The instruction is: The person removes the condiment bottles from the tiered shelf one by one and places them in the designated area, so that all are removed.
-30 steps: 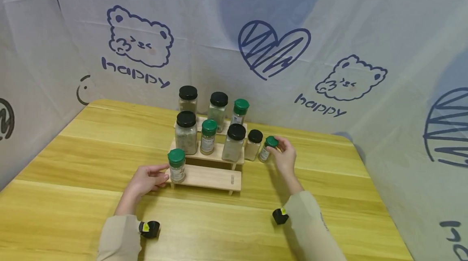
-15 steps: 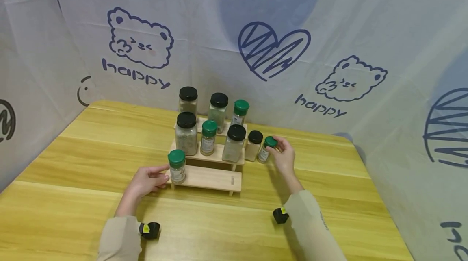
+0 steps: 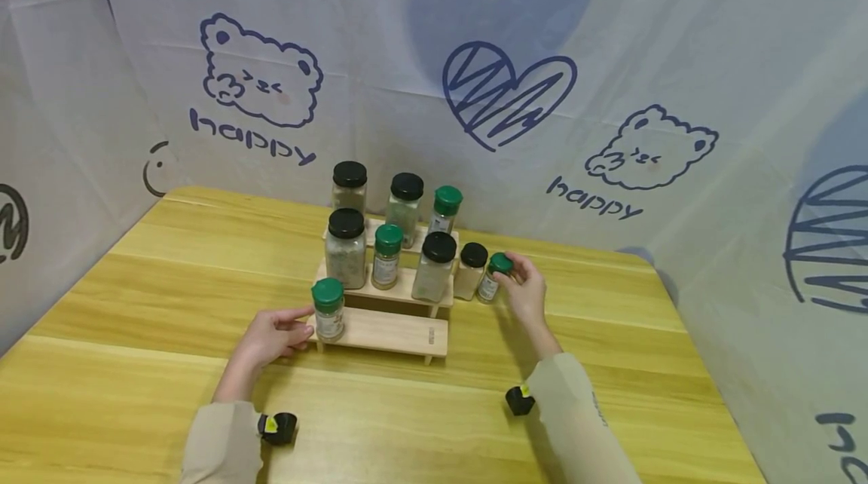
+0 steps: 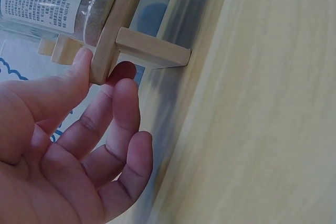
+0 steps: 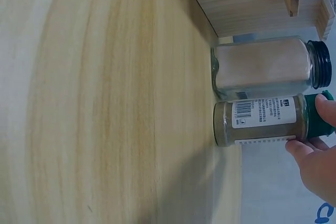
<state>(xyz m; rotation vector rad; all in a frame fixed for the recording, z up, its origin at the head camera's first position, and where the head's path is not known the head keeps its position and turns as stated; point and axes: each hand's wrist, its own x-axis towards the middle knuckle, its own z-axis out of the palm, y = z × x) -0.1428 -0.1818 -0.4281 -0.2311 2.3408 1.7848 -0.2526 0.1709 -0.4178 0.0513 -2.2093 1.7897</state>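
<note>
At the left end of the bottom shelf, my left hand (image 3: 274, 337) pinches the edge of a wooden tiered rack (image 3: 393, 330). In the left wrist view the thumb is on top of the board and curled fingers (image 4: 126, 108) are beneath it. A green-capped spice jar (image 3: 329, 310) stands on that shelf right by this hand. On the table right of the rack, my right hand (image 3: 527, 294) grips the green cap of a small labelled spice jar (image 5: 262, 119). This jar is upright, close beside a black-capped jar (image 5: 262, 66) of pale contents.
Black-capped and green-capped jars fill the middle and top shelves, among them a large black-capped jar (image 3: 346, 254) and a green-capped one (image 3: 386, 258). The wooden table (image 3: 380, 424) ends at a printed cloth backdrop (image 3: 380, 32) behind the rack.
My right hand and the green-capped jar have shifted slightly left, closer to the black-capped jar. The left hand has stayed at the rack's edge.
</note>
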